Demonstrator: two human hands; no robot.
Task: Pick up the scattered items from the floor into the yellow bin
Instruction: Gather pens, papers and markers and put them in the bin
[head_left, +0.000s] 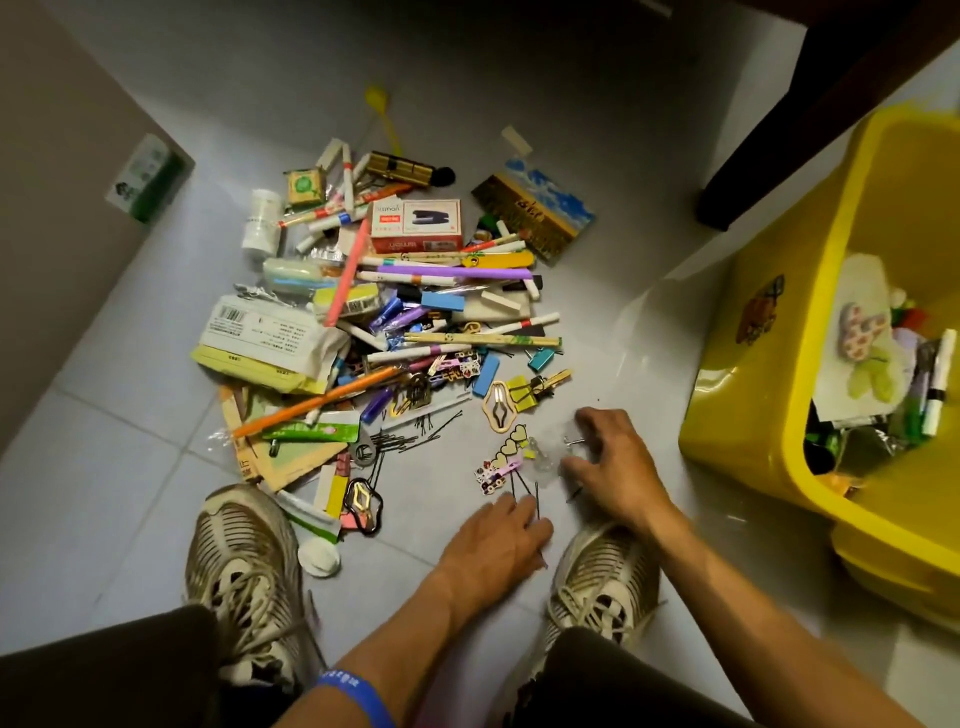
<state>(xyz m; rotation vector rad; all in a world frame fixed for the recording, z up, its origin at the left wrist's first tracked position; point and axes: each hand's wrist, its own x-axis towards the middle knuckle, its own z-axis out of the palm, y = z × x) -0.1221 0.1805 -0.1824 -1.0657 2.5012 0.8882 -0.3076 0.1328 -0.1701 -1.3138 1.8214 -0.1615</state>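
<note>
A heap of scattered items lies on the grey tiled floor: pens, markers, a red stapler box, paper packets, binder clips and hair clips. The yellow bin stands at the right and holds markers and cloth pieces. My right hand arches over a small clear plastic piece by the heap's near edge, with thumb and curled fingers closing on it. My left hand rests with straight fingers on the floor, touching thin black hairpins. Heart-shaped hair clips lie just beyond its fingertips.
My two beige shoes stand on either side of my left forearm. A dark furniture leg rises behind the bin. A wall runs along the left, with a green and white carton against it.
</note>
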